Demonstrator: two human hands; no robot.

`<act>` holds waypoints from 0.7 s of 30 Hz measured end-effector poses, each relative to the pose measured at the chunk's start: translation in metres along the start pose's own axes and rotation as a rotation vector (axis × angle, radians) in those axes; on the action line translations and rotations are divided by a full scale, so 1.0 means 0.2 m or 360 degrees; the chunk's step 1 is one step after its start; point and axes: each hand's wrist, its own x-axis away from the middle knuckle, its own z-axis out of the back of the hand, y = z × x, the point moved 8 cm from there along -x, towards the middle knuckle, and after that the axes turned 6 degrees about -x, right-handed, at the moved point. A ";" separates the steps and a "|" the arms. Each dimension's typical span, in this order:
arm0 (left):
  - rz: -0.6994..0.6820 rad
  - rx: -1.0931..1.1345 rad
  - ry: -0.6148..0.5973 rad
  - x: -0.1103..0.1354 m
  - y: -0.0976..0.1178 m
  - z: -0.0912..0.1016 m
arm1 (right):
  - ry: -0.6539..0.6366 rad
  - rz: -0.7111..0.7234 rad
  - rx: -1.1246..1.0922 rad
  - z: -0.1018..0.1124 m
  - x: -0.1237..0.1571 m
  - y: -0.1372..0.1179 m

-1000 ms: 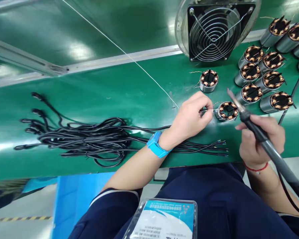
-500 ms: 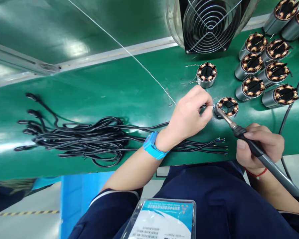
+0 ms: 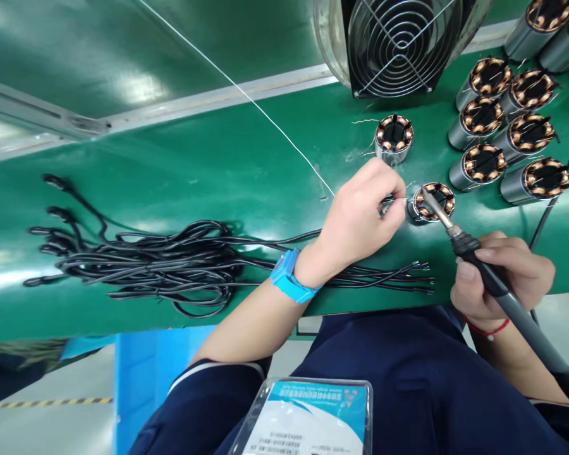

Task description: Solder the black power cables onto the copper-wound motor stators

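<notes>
My left hand (image 3: 363, 215), a blue band on its wrist, is closed in a pinch just left of a motor stator (image 3: 420, 213) with copper windings. Between its fingers is the end of a black cable (image 3: 308, 237); a thin, pale solder wire (image 3: 270, 124) runs down from the upper left to this hand. My right hand (image 3: 500, 281) is wrapped around the dark handle of a soldering iron (image 3: 495, 284). The iron's metal tip lies over the near stator's upper left rim, apart from the left fingertips. Behind stands another stator (image 3: 393, 140) with loose wire ends.
Several more stators (image 3: 483, 165) stand in a group at the right. A caged fan (image 3: 401, 47) is at the back. Coiled black cables (image 3: 171, 265) lie on the left of the green bench (image 3: 137, 164), their stripped ends (image 3: 420, 278) pointing right near the front edge.
The iron's tip has moved right and slightly up, away from the left fingertips and over the stator's rim. My right hand has shifted slightly right. My left hand keeps its pinch.
</notes>
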 end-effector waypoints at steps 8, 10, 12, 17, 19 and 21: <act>0.0003 -0.0001 -0.0039 0.00 0.00 -0.01 | -0.0052 0.0015 -0.0035 -0.01 -0.01 -0.02; -0.0004 -0.0005 -0.0042 0.00 0.00 -0.01 | -0.0069 0.0024 -0.0059 -0.02 -0.02 -0.02; -0.0021 -0.0011 -0.0032 0.00 0.00 0.00 | -0.0095 0.0037 -0.0072 -0.03 -0.03 -0.03; -0.0005 -0.0012 -0.0037 0.00 -0.01 -0.01 | -0.0080 0.0052 -0.0083 -0.04 -0.04 -0.04; 0.0004 -0.0020 -0.0040 0.00 -0.01 -0.01 | -0.0088 0.0055 -0.0097 -0.04 -0.03 -0.03; -0.0015 -0.0039 -0.0031 0.00 0.00 -0.01 | -0.0091 0.0040 -0.0114 -0.03 -0.02 -0.02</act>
